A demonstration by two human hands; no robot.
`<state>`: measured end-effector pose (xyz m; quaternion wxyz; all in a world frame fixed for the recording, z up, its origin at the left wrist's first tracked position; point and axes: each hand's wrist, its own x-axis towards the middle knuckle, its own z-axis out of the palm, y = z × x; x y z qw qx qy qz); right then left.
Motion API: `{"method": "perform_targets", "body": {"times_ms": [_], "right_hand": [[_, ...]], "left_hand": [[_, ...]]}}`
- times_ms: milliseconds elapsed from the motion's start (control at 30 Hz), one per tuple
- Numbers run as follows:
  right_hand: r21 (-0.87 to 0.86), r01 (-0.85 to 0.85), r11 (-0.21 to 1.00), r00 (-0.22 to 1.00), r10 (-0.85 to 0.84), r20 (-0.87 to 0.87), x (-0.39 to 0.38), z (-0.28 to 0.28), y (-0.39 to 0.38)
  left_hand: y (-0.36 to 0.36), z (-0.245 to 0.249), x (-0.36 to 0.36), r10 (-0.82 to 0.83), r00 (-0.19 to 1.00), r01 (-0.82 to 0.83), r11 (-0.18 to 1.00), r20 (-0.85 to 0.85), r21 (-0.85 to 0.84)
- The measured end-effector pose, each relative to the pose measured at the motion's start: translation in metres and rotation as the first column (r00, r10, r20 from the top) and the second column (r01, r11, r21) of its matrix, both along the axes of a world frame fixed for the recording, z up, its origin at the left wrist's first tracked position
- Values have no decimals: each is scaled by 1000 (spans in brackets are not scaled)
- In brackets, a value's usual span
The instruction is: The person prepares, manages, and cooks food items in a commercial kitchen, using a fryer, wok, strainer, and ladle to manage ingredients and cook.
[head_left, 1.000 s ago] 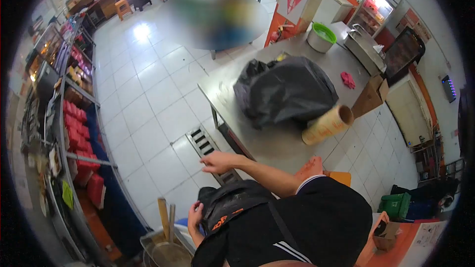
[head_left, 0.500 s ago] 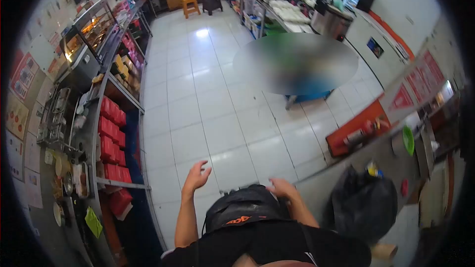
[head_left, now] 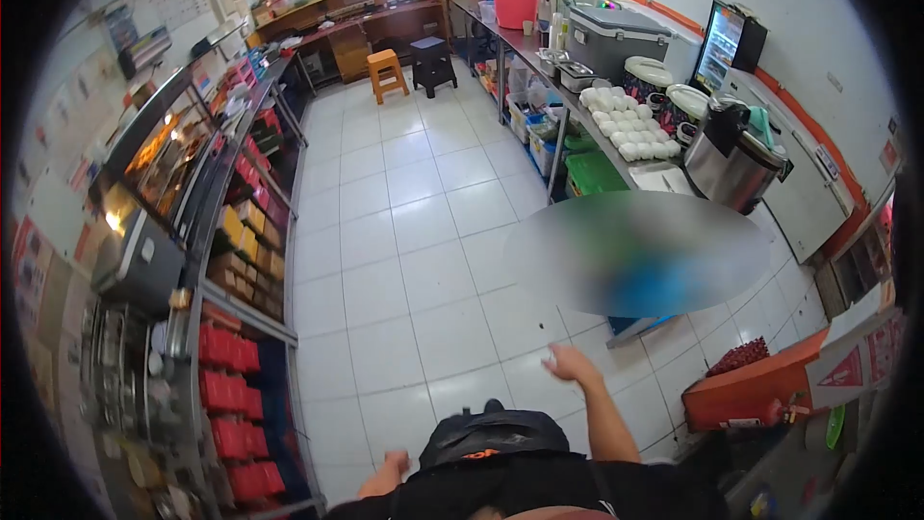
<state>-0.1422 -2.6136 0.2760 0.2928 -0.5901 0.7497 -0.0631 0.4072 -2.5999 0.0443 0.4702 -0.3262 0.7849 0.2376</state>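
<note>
My left hand (head_left: pixel 393 468) is low by my left side, beside the black bag (head_left: pixel 496 435) worn at my front. It is small and slightly blurred, its fingers loose, and nothing shows in it. My right hand (head_left: pixel 572 364) is raised forward over the floor to the right of the bag. Its fingers are loosely bent and apart, holding nothing. Neither hand touches anything that I can see. The black bag has an orange mark and hides part of the floor under me.
White floor tiles (head_left: pixel 404 279) run ahead. On the left, a counter has red boxes (head_left: pixel 229 388) on its shelves. At right stand wrapped white bundles (head_left: pixel 628 125), a steel pot (head_left: pixel 733 159) and a blurred-out patch. Two stools, one orange (head_left: pixel 387 73), stand at the back.
The view has tilted up and moved forward, showing more of the back. My left hand has dropped lower, and my right hand has swung forward. The black plastic bag at right is out of view.
</note>
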Motion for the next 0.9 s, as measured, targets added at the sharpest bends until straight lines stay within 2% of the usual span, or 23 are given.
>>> {"method": "perform_targets", "body": {"times_ms": [33,67,100,133,200,233,300,333,367,400,433,467,500,567,600,633,667,700,733,800,833,900], "right_hand": [[-113,31,993,999,-28,32,-15,28,-50],[-198,115,974,982,-80,173,-31,54,-103],[-271,203,941,945,-115,308,-43,69,-146],[-276,207,939,947,-121,298,-53,68,-187],[-272,408,872,769,-167,618,-82,52,-275],[-275,401,874,776,-164,609,-103,20,-314],[-186,455,871,781,-290,553,-139,-77,-369],[-119,503,856,776,-387,498,-143,-101,-378],[-87,521,849,822,-472,319,-150,-141,-380],[4,510,860,858,-509,72,-163,-213,-373],[337,570,749,797,-604,-6,-155,-196,-363],[589,615,524,589,-802,98,-167,-295,-333],[694,641,328,367,-925,98,-145,-260,-324],[818,477,322,359,-921,153,-138,-250,-317],[835,450,316,362,-920,153,-139,-235,-321],[850,425,311,362,-919,155,-142,-227,-333],[858,414,304,363,-920,150,-150,-221,-349],[865,405,295,362,-921,145,-157,-216,-366],[870,401,288,366,-921,136,-169,-213,-386],[871,397,290,375,-917,135,-197,-213,-436],[866,397,303,383,-912,143,-211,-218,-473],[843,410,348,431,-888,157,-252,-231,-555]], "left_hand": [[2,9,6,375,927,-375,927,-13,33],[-7,19,2,891,454,-887,454,-18,83],[-16,26,-3,993,114,-990,114,-7,85],[-34,31,-8,1000,-2,-997,-2,-5,82],[-84,32,-32,996,-84,-993,-84,2,85],[-113,30,-45,994,-108,-990,-108,2,95],[-182,24,-72,989,-146,-983,-143,-18,112],[-219,22,-84,986,-165,-979,-160,-35,123],[-262,20,-98,981,-185,-974,-174,-65,142],[-309,16,-117,974,-207,-968,-189,-93,167],[-359,11,-133,965,-228,-962,-202,-131,187],[-417,4,-148,948,-257,-953,-217,-186,210],[-485,-6,-166,922,-285,-946,-226,-263,234],[-639,-9,-232,826,-326,-926,-181,-459,332],[-720,3,-272,735,-212,-946,11,-644,324],[-801,56,-322,759,-236,-903,59,-607,425],[-870,82,-363,679,-299,-830,161,-670,534],[-938,98,-397,557,-118,-875,333,-822,351],[-984,146,-437,527,-132,-834,398,-840,381],[-1060,197,-497,434,-193,-792,460,-880,401],[-1086,194,-517,435,-202,-784,465,-877,411],[-1142,184,-551,481,-371,-738,366,-794,567]]}}
